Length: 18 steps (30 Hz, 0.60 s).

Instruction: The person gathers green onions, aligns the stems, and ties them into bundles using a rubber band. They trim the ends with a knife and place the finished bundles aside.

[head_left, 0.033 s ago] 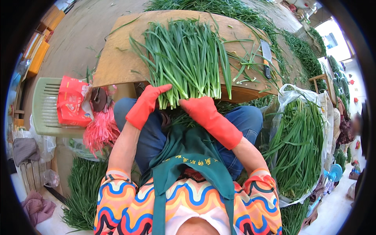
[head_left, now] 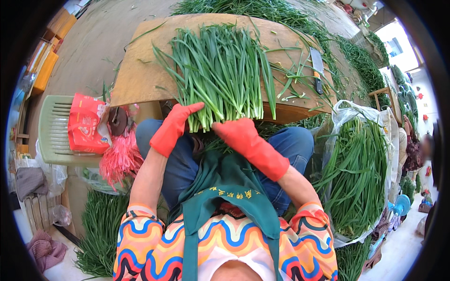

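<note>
A broad layer of garlic chives (head_left: 225, 70) lies on the wooden board (head_left: 140, 70), pale cut ends hanging over its near edge. My left hand (head_left: 176, 129), in a red rubber glove, is closed at the left of those ends, one digit laid across the stalks and the others hidden. My right hand (head_left: 241, 138), gloved alike, is bent closed against the middle ends, its fingertips partly hidden by the glove's back. A cleaver (head_left: 317, 63) with a black and orange handle rests at the board's right, beside loose leaves (head_left: 293, 77).
On my right stands a clear plastic bag (head_left: 349, 112) packed with chives. To the left, a green plastic stool (head_left: 56, 126) carries a red bag (head_left: 86, 124), with pink plastic strings (head_left: 121, 157) beside it. More chives (head_left: 101, 234) lie lower left, and heaps (head_left: 253, 7) spread beyond the board.
My right hand has shifted very slightly toward me and to the left along the stalk ends. The left hand stays nearly in place.
</note>
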Available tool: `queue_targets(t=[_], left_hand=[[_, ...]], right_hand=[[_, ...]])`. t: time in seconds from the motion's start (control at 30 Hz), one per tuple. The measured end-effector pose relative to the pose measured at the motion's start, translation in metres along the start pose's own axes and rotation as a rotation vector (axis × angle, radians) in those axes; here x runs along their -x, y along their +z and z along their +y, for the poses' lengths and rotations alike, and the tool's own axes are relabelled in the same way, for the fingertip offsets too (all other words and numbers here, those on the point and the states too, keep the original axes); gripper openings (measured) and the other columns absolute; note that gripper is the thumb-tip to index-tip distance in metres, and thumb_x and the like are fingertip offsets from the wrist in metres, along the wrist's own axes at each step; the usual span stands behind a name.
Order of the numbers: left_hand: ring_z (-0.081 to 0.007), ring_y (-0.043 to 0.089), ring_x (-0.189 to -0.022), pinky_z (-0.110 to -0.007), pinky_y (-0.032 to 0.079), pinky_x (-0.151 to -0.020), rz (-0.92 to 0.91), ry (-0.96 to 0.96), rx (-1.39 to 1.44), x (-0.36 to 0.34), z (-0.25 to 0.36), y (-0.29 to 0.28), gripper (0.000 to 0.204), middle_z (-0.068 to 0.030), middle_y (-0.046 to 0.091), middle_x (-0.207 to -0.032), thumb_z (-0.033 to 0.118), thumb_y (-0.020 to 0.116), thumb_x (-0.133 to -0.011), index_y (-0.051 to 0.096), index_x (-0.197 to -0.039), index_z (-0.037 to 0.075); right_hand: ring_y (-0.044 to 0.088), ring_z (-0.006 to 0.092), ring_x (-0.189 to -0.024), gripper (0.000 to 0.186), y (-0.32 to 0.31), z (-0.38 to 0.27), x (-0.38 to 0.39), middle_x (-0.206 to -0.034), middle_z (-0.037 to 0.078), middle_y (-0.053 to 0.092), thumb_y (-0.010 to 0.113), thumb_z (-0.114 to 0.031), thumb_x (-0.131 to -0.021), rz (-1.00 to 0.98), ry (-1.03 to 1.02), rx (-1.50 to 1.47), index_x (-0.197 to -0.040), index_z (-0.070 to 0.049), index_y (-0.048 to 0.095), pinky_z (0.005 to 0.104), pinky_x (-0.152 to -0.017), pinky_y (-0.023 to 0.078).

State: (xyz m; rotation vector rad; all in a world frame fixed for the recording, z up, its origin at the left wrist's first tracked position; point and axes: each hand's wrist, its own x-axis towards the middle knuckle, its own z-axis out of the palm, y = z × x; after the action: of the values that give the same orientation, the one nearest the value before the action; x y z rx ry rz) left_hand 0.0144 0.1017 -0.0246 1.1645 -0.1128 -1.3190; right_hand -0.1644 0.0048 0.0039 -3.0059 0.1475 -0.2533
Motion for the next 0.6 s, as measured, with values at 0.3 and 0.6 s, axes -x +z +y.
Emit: queue_targets(t=[0.3,0.6], left_hand=[[-0.0249,0.057,-0.096,-0.040,0.047,-0.080,0.101,0.182,0.088,0.015,-0.002,0.000,0.041,-0.0126,0.057,-0.110,0.021,0.056,-0.085,0.045,-0.118,0.000],[-0.0377,0.031,-0.124,-0.044,0.025,-0.101,0.811,0.573,-1.245,-0.007,-0.008,0.011,0.094,-0.0252,0.037,-0.130,0.061,0.058,-0.071,0.025,-0.132,-0.002]], right_hand=[[0.061,0.0144,-0.077,0.021,-0.183,0.079,0.048,-0.092,0.012,0.063,0.053,-0.021,-0.087,1.334,0.296,-1.362,-0.099,-0.004,0.057,0.0231,-0.062,0.049],[0.056,0.0348,-0.099,0.076,-0.016,0.141,0.030,-0.105,0.020,0.059,0.049,-0.065,-0.076,0.154,1.075,-0.384,-0.123,-0.006,0.043,0.0419,-0.083,0.043]])
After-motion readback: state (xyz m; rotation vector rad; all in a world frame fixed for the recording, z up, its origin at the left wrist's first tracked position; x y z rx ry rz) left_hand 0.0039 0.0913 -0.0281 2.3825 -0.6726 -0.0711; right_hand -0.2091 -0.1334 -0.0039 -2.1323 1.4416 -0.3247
